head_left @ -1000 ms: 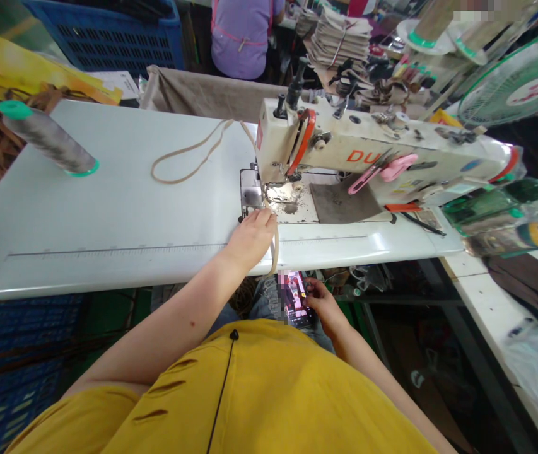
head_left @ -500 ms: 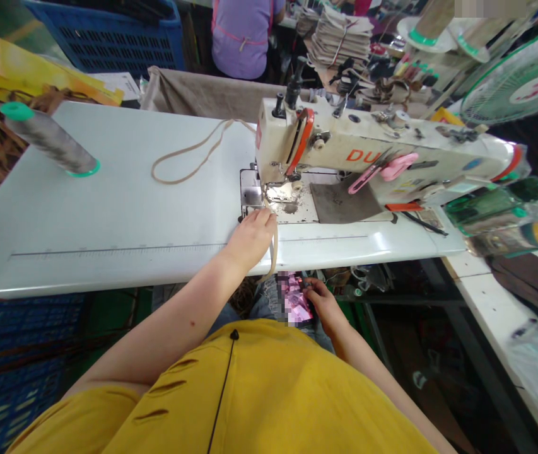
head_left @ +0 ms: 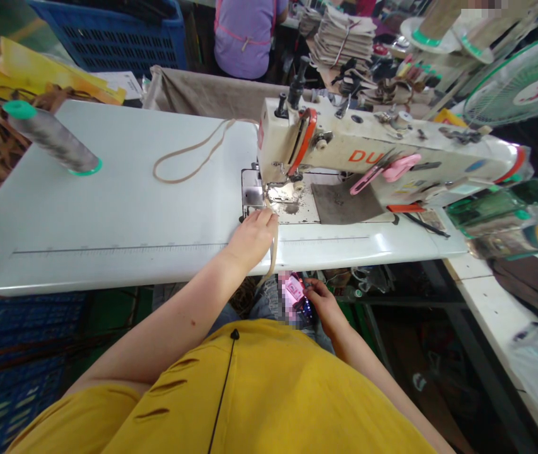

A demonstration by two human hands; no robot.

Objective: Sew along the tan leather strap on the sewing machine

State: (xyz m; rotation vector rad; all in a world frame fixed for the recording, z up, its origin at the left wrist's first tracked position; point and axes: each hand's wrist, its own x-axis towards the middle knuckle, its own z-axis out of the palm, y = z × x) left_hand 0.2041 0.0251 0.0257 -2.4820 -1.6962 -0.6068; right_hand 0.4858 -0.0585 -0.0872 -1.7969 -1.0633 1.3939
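Note:
My left hand (head_left: 251, 238) rests on the white table (head_left: 108, 214) just in front of the sewing machine (head_left: 368, 154), fingers curled over a beige strap (head_left: 272, 249). The strap runs under the machine's foot, loops over the table behind it (head_left: 188, 161), and hangs off the front edge by my hand. My right hand (head_left: 324, 304) is down below the table edge on my lap, gripping a phone (head_left: 294, 297) with a lit screen.
A grey thread cone (head_left: 51, 140) with green ends lies at the table's back left. A dark patch of material (head_left: 347, 202) lies under the machine arm. A fan (head_left: 519, 82) stands at the right. A person in purple (head_left: 247, 34) sits beyond. Blue crates (head_left: 108, 31) stand behind and at the left.
Both hands stay where they were. The phone's screen picture changes and the phone tilts slightly in my right hand.

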